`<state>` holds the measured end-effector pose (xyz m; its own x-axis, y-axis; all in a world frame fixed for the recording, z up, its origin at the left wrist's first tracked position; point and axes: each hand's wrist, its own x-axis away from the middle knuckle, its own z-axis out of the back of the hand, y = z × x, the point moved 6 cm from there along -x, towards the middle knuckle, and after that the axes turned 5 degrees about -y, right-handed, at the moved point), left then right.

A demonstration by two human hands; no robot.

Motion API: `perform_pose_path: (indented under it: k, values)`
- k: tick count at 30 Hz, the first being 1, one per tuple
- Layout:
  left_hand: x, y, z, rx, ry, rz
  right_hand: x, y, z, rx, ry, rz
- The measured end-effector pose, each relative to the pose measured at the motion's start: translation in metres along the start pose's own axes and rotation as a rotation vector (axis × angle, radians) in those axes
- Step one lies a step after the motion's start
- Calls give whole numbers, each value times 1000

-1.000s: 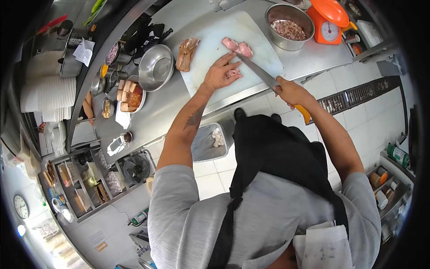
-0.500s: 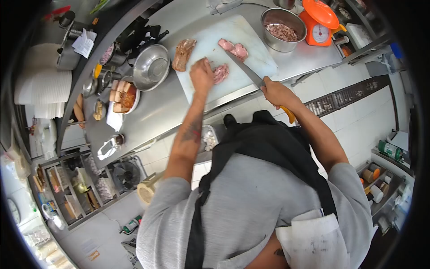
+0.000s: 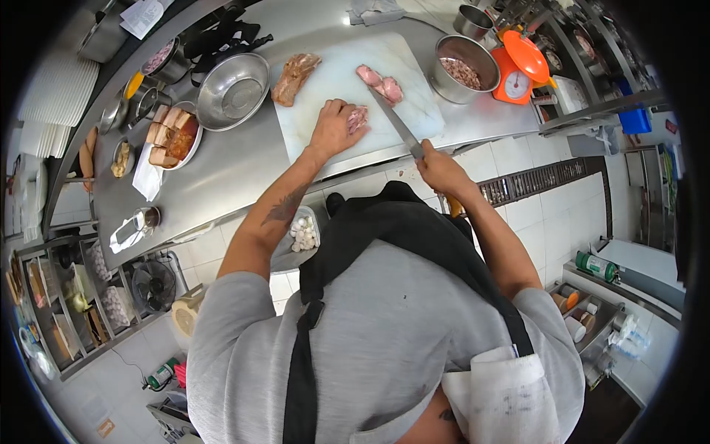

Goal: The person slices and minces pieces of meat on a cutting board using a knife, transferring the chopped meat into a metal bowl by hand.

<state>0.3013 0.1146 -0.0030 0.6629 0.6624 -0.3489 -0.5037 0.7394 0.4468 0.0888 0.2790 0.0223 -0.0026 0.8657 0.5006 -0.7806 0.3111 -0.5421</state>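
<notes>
Steel counter (image 3: 244, 174) runs across the upper frame, white tiled floor below it. Upper left: empty steel bowl (image 3: 234, 91); centre: white cutting board (image 3: 347, 81). Left hand (image 3: 334, 127) curled loosely over pink meat piece (image 3: 358, 117) on the board. Right hand (image 3: 441, 169) clenched on knife (image 3: 396, 122), blade beside the meat. Upper right: orange scale (image 3: 519, 66).

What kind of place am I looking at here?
Most likely a commercial kitchen prep station: a long stainless steel counter, a white cutting board with raw meat, metal bowls, and an orange kitchen scale.
</notes>
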Motion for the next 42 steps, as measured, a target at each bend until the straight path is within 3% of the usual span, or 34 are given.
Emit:
perform_pose_path:
  k: [2, 7, 9, 22, 27, 33, 35, 42]
  values:
    - [-2, -6, -13, 4, 20, 40, -12, -5, -7, 210, 179, 158]
    - [-8, 10, -16, -65, 134, 222, -3, -19, 7, 198, 29, 50]
    - [-6, -1, -23, -82, 121, 302, 2, -9, 16, 203, 97, -2]
    - [-11, -4, -15, 60, 160, 149, -3, -37, -5, 292, 76, 77]
    - [-12, -1, -17, 9, 163, 107, 30, -50, 8, 385, 1, 5]
    - [-13, -1, -14, 13, 131, 90, -20, -31, -19, 323, 119, 97]
    - [-13, 0, -9, 135, 222, 65, -22, -29, -16, 312, 96, 81]
    - [-12, -3, -20, 74, 118, 48, 18, -49, 9, 322, 17, 39]
